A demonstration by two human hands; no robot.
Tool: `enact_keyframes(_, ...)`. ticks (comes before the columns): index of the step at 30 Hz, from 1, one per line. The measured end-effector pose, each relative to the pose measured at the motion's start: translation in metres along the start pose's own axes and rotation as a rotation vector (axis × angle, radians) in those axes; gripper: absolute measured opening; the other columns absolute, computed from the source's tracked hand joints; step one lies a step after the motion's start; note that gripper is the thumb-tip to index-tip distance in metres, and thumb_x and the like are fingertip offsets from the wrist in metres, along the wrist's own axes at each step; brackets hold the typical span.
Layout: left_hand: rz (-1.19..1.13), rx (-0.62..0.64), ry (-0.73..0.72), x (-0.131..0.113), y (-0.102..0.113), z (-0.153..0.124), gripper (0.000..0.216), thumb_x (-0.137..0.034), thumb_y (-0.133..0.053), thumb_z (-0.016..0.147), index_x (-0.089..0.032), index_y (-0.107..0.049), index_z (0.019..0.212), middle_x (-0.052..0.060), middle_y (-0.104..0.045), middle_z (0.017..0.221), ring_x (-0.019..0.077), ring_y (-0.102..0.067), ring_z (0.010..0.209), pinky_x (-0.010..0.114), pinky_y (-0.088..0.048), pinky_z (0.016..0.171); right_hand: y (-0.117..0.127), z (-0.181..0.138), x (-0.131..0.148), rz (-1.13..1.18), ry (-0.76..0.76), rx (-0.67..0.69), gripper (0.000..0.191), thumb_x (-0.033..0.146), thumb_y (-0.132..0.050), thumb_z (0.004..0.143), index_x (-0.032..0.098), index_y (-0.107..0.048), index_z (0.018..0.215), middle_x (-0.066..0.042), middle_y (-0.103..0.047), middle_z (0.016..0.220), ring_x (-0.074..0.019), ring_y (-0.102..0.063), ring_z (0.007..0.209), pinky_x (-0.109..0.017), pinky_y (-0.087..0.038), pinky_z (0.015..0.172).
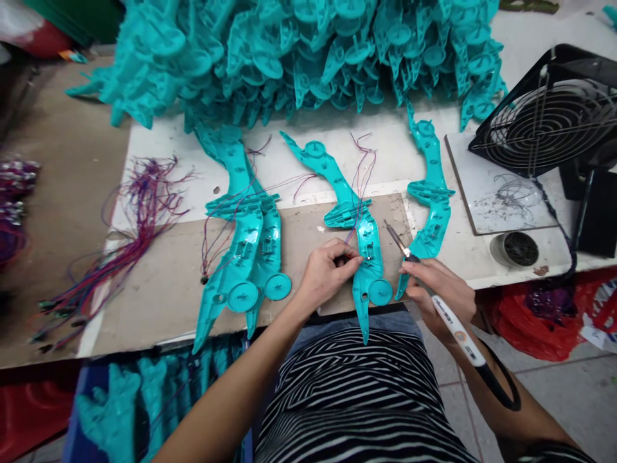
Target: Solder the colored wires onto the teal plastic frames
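Observation:
A turquoise bow-shaped plastic shell half [371, 247] lies on the board in front of me, with thin red and blue wires [359, 183] across its middle. My left hand [326, 275] is closed at its left edge, pinching a small dark part with wires [341, 260], mostly hidden by the fingers. A soldering iron [457, 331] with a white and black handle is gripped in my right hand [441, 292]. Its tip points up and left, apart from the middle shell. Another turquoise shell [429, 218] lies beneath and beyond the right hand.
More shells [241, 251] with wires overlap on the left, near a wire bundle [144, 218]. A heap of turquoise shells [289, 58] fills the back. At right stand a black fan [544, 122], a white tile [501, 212] with solder scraps and a small round tin [504, 251].

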State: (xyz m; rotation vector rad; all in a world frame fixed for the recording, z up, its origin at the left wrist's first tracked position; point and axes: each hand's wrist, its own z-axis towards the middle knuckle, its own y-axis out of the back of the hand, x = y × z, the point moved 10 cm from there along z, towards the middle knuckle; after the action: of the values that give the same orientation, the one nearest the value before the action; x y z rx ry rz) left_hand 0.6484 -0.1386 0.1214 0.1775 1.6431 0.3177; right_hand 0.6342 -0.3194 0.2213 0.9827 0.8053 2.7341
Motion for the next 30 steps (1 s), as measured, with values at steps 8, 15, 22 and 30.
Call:
enact_keyframes(8,-0.02,0.01,-0.009,-0.004,-0.001,-0.001,0.009,-0.021,-0.062,0.077,-0.017,-0.065,0.069,0.0,-0.057,0.067,0.0119,-0.05,0.061,0.025,-0.041,0.056,-0.058,0.04,-0.015,0.041,-0.087,0.108,0.032,0.018,-0.063,0.092,0.024,-0.058,0.122,-0.003,-0.07,0.098,-0.0183,-0.064,0.096,-0.035,-0.056,0.087)
enact_keyframes(15,-0.046,-0.01,0.027,0.0,-0.002,-0.002,0.003,-0.019,-0.065,0.077,-0.016,-0.067,0.076,0.0,-0.062,0.071,0.0113,-0.053,0.061,0.024,-0.044,0.057,-0.071,0.044,-0.017,-0.001,-0.058,0.149,0.026,0.013,-0.053,0.096,0.023,-0.06,0.119,-0.002,-0.071,0.099,-0.0164,-0.064,0.09,-0.032,-0.055,0.082)
enact_keyframes(22,-0.084,-0.114,-0.046,-0.006,0.008,-0.003,0.009,-0.025,-0.066,0.085,-0.019,-0.07,0.083,0.004,-0.07,0.082,0.0167,-0.064,0.079,0.029,-0.053,0.074,-0.068,0.033,-0.025,-0.07,-0.033,0.123,0.025,0.012,-0.055,0.095,0.02,-0.061,0.118,-0.004,-0.072,0.098,-0.0169,-0.063,0.087,-0.03,-0.054,0.078)
enact_keyframes(30,-0.014,-0.152,-0.064,-0.01,0.003,0.004,0.006,-0.019,-0.068,0.081,-0.019,-0.069,0.075,0.003,-0.069,0.079,0.0162,-0.062,0.076,0.03,-0.052,0.073,-0.028,0.024,-0.021,-0.099,-0.088,0.057,0.03,0.028,-0.057,0.097,0.019,-0.064,0.124,-0.007,-0.068,0.088,-0.0201,-0.062,0.085,-0.035,-0.052,0.076)
